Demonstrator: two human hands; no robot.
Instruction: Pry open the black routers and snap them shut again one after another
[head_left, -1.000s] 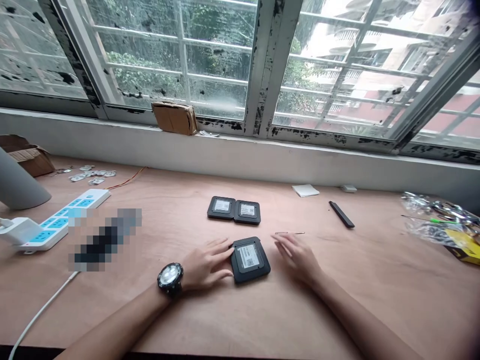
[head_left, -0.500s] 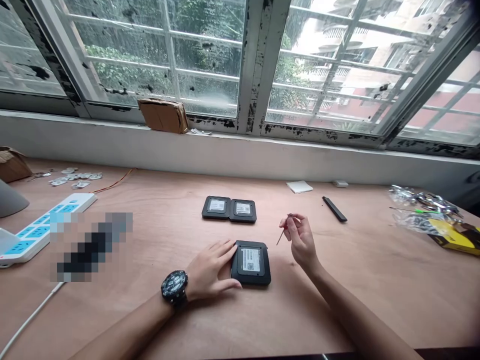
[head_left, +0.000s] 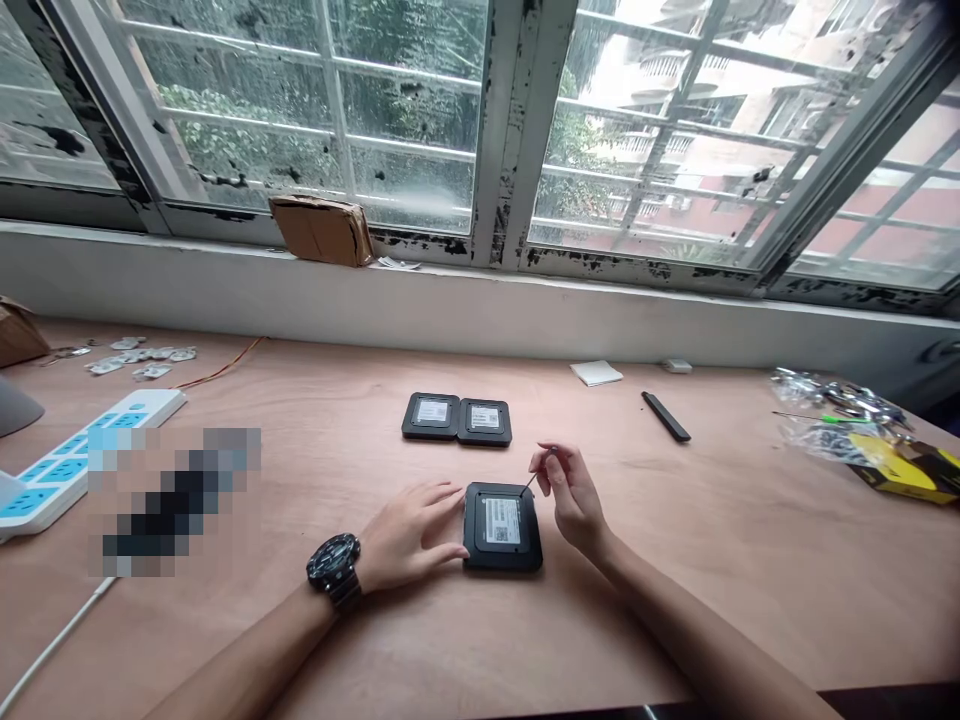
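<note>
A flat black square case (head_left: pixel 529 540) with a white label (head_left: pixel 501 521) lies on the desk in front of me. My left hand (head_left: pixel 409 530), fingers apart, rests at its left side, with fingertips and thumb at the edge. Between the fingertips of my right hand (head_left: pixel 576 495) is a small screwdriver (head_left: pixel 531 482), its handle mostly hidden. The thin shaft slants down to the upper right corner of the case, where the tip seems to touch. Farther back, two more black cases with labels, one on the left (head_left: pixel 430 432) and one on the right (head_left: pixel 484 437), lie side by side.
A power strip (head_left: pixel 154 408) and a blurred-out item (head_left: pixel 180 505) with a white cable (head_left: pixel 60 635) are at left. A black bar (head_left: pixel 665 416), white paper (head_left: pixel 597 373), plastic bags (head_left: pixel 817 440) and a yellow-black box (head_left: pixel 904 470) are at right. Behind is a windowsill.
My right hand has moved left with the screwdriver, bringing its tip from beside the case onto its upper right corner. My left hand has shifted slightly left along the case's edge.
</note>
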